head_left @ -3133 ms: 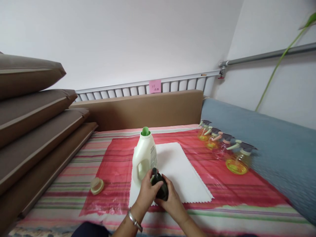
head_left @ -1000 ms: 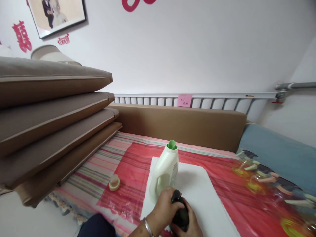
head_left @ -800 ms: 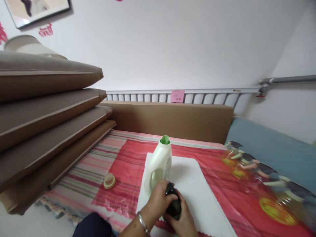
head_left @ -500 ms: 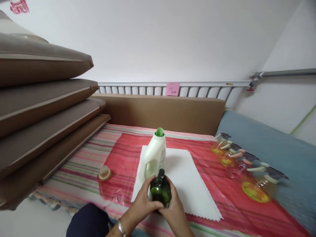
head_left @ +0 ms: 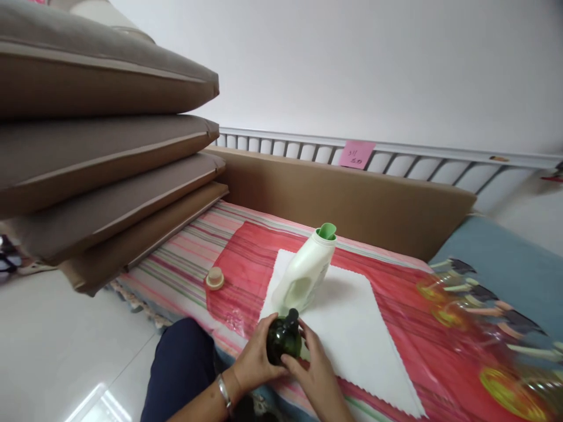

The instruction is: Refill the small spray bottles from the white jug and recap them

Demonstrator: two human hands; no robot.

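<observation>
- Head cam: 2 hands, 1 btl b/w them. Left hand (head_left: 257, 358) cups the L side of the dark green bottle (head_left: 281, 343), fingers curved round it; right hand (head_left: 315, 368) is on its R side, thumb laid across the front. Both hands narrowed to btl width.
- Btl: 1 black pump top (head_left: 291, 318), pointing up; btl sits at near edge of the white sheet (head_left: 365, 331), just in front of the jug. Lifted or resting on the surface, can't tell.
- 1 silver bracelet (head_left: 223, 391), L wrist.
- 1 white jug (head_left: 310, 266) w/ handle, standing on the white sheet; 1 green spout (head_left: 326, 231) in its mouth.
- 1 beige cap (head_left: 214, 278), L of jug, well apart, near L edge of the red sheet (head_left: 250, 252).
- 4 pump bottles (head_left: 512, 391) in a row, far R, blurred; 3 look yellow inside, 1 pinkish.
- Layers: white sheet on red sheet, red sheet on 1 striped cloth (head_left: 187, 237).
- 4 cushions (head_left: 105, 146) piled at L; 1 long brown panel (head_left: 334, 187) along the back, 1 radiator (head_left: 308, 151) behind it.
- 1 pink note (head_left: 357, 154) on radiator, w/ handwriting, too small to read.
- 1 navy-clad knee (head_left: 182, 369), bottom L.
</observation>
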